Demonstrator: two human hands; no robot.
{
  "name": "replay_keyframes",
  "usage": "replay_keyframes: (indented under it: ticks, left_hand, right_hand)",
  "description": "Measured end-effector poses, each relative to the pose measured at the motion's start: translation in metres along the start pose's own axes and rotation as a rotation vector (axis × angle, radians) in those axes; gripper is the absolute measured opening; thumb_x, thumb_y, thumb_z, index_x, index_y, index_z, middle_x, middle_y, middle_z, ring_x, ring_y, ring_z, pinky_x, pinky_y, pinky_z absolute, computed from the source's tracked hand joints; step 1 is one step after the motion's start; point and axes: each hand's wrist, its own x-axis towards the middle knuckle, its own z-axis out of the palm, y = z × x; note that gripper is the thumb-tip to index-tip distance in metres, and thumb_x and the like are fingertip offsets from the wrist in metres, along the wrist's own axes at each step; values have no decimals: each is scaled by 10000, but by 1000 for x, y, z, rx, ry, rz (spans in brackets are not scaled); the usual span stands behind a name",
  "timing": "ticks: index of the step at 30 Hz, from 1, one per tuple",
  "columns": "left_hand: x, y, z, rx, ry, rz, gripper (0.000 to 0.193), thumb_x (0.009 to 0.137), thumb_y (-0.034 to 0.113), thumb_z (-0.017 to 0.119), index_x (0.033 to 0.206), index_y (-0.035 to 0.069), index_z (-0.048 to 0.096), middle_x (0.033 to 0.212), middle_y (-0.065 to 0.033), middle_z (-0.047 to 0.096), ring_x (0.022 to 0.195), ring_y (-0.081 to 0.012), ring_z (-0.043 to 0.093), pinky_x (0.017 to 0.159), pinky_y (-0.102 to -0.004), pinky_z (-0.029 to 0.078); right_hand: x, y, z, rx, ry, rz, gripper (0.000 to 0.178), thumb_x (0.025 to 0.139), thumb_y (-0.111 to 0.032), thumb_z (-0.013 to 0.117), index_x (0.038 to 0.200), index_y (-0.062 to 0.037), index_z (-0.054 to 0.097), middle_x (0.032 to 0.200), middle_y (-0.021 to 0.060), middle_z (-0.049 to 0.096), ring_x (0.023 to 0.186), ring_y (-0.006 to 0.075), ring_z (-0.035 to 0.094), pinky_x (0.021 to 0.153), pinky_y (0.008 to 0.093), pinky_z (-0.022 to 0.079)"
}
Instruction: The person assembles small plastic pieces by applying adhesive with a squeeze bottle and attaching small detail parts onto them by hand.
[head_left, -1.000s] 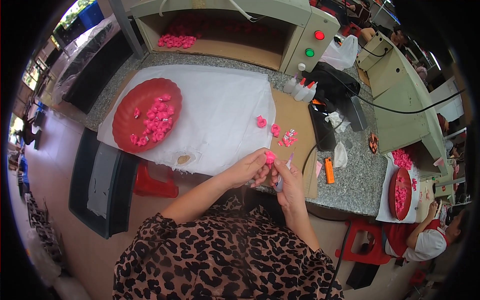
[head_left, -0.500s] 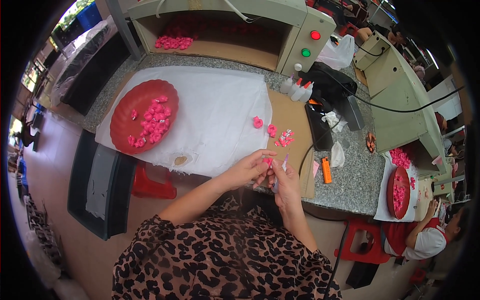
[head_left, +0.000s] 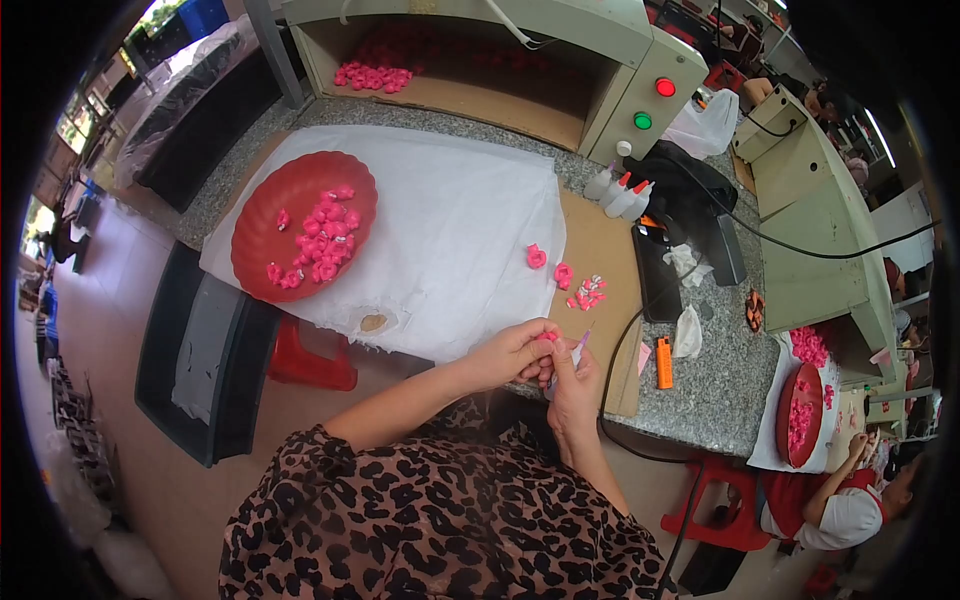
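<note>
Near the table's front edge, my left hand [head_left: 505, 358] pinches a small pink piece [head_left: 547, 337], mostly covered by the fingers. Right against it, my right hand [head_left: 574, 390] is closed round a slim white applicator bottle with a purple needle tip [head_left: 584, 342] that points up and away from me. The bottle's body is largely hidden in the palm. Just beyond the hands, a little heap of pink and silvery bits [head_left: 588, 293] lies on brown cardboard [head_left: 610, 345]. Two pink rounded pieces, one of them a rosette shape [head_left: 536, 257], sit close by on the white paper's edge.
A red scalloped dish [head_left: 262, 215] of pink pieces stands on white paper [head_left: 450, 210] at left. Behind is an open-fronted machine [head_left: 480, 105] with pink pieces inside. White squeeze bottles [head_left: 625, 200], a black cable and an orange lighter [head_left: 664, 363] lie right. A co-worker [head_left: 840, 505] sits far right.
My view has shifted, so the table's things appear farther right. The left fingers have closed further over the pink piece, and both hands stay together with the needle tip beside it.
</note>
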Motion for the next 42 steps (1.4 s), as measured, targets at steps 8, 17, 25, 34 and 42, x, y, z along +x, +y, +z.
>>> replay_keyframes:
  ticks: [8,17,25,34,42]
  left_hand:
    - [2,-1,-2,31,-23,2,182,894,188,383,998,44,423,620,-5,426,515,-58,381,461,-169,303]
    - [-12,19,-6,27,5,23,243,882,191,414,1089,65,406,674,2,433,539,-53,383,476,-161,309]
    - [-94,96,-122,1539,1304,412,286,764,184,549,994,16,533,867,-146,502,820,-285,470,701,-362,393]
    - [-12,69,-72,1401,685,481,286,702,128,598,969,46,535,925,-130,519,900,-283,461,779,-351,379]
    - [53,38,-55,1439,498,405,161,709,128,584,842,55,530,836,-98,527,844,-277,482,736,-352,397]
  right_hand:
    - [0,-2,1,28,-7,5,216,836,-224,507,837,-9,517,616,44,528,502,115,515,457,188,366]
    - [6,-13,-2,48,-73,121,183,841,-225,491,850,-43,502,626,14,492,508,103,467,453,195,349]
    - [-1,-30,-24,216,-39,157,199,831,-159,452,974,-20,449,742,81,516,600,159,492,530,269,411]
    - [1,-36,-22,290,-140,200,236,828,-133,468,1032,-15,467,760,88,534,598,157,531,476,248,421]
    - [-4,-36,-24,167,-26,54,220,807,-150,526,962,-6,465,796,121,545,586,150,505,489,232,391]
